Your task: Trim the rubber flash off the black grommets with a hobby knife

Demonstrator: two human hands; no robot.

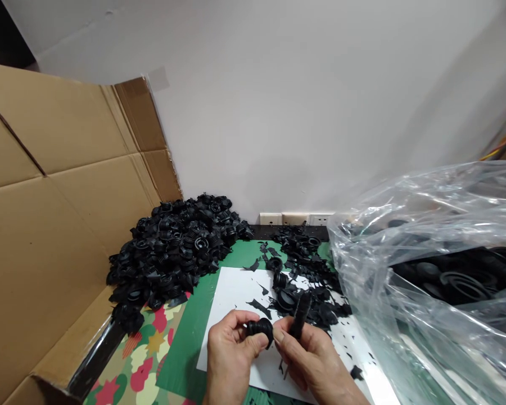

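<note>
My left hand (233, 351) is closed around a small ribbed black rubber bellows (262, 328), pinched between thumb and fingers. Beside it, my right hand (307, 355) grips a dark-handled tool (301, 316) that slants upward out of the fist. A thin piece shows below that hand, too small to identify. The right thumb and fingertip meet at the edge of the bellows, and whether they pinch a bit of its rubber I cannot tell. Under both hands lies a white sheet (225, 292), with black rubber scraps (259, 307) and several loose bellows (285, 299) on it.
A large heap of black bellows (172, 247) stands at the left against a cardboard sheet (67, 225). To the right, a clear plastic bag (362, 270) holds more black rubber parts (464, 284). A green mat (185, 349) lies beneath the white sheet; sockets (295, 219) line the wall.
</note>
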